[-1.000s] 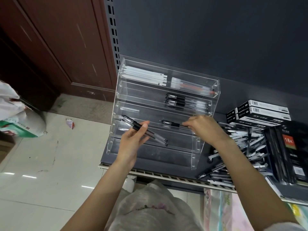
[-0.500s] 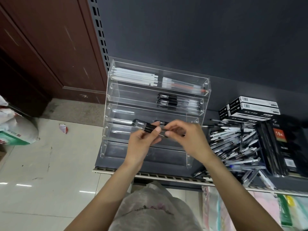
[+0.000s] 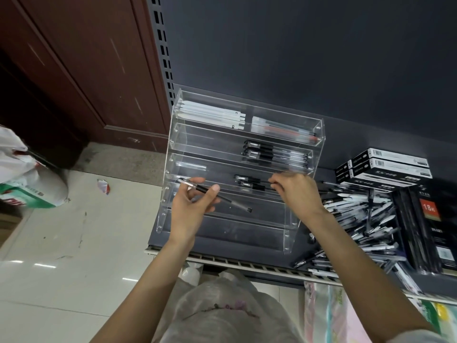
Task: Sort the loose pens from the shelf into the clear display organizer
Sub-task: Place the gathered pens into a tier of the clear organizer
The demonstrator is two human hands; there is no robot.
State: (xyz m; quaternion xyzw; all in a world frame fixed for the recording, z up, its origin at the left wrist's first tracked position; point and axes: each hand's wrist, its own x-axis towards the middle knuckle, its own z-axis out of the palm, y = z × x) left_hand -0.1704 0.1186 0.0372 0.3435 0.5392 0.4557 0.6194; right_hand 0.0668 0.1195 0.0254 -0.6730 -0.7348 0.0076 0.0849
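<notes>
A clear stepped display organizer (image 3: 173, 154) stands on the dark shelf. Its top tier holds white pens (image 3: 212, 113) on the left and clear pens on the right; the second tier holds black pens (image 3: 274, 153). My left hand (image 3: 190, 209) grips a black-and-clear pen (image 3: 222, 198) in front of the lower tiers. My right hand (image 3: 296, 191) pinches the end of a black pen (image 3: 252, 186) lying in the third tier beside another one. A heap of loose pens (image 3: 361, 219) lies on the shelf to the right of the organizer.
Black and white pen boxes (image 3: 385, 167) and dark notebook packs (image 3: 430, 224) sit at the right of the shelf. A plastic bag (image 3: 222, 308) lies below the shelf edge, more bags (image 3: 22, 174) at left on the tiled floor. A brown door is behind.
My right hand drew a pen from the left hand's bundle and carried it right into the third tier. The left hand now holds one pen instead of several.
</notes>
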